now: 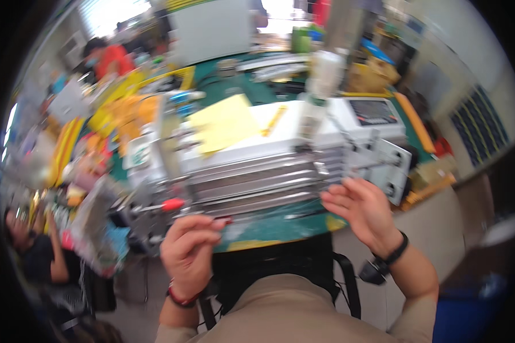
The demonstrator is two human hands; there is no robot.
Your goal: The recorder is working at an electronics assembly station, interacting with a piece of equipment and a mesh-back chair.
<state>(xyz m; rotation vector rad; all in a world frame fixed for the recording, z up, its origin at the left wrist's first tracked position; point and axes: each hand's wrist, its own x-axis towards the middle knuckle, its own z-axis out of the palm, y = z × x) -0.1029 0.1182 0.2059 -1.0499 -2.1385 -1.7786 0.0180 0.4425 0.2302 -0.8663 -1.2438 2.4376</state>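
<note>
A bench machine with a white body (pixel 280 123) and long silver metal rails (pixel 252 180) stands in front of me. My left hand (pixel 190 246) is at its near left, fingers curled together. A small dark red piece (pixel 224 220) shows at those fingertips; motion blur hides what it is. Close above this hand is a red-tipped lever (pixel 173 204). My right hand (pixel 363 208) hovers by the right end of the rails, fingers loosely stretched, nothing visible in them. Beside it is a metal end plate (pixel 392 166) with dark knobs. A yellow paper sheet (pixel 226 123) lies on the white body.
A yellow marker-like stick (pixel 274 120) and a dark display panel (pixel 373 112) are on the machine's top. Upright blurred posts rise from it. Plastic bags (pixel 94 228) crowd the left. Cardboard (pixel 432 177) lies at the right. Other people sit at the far left and left.
</note>
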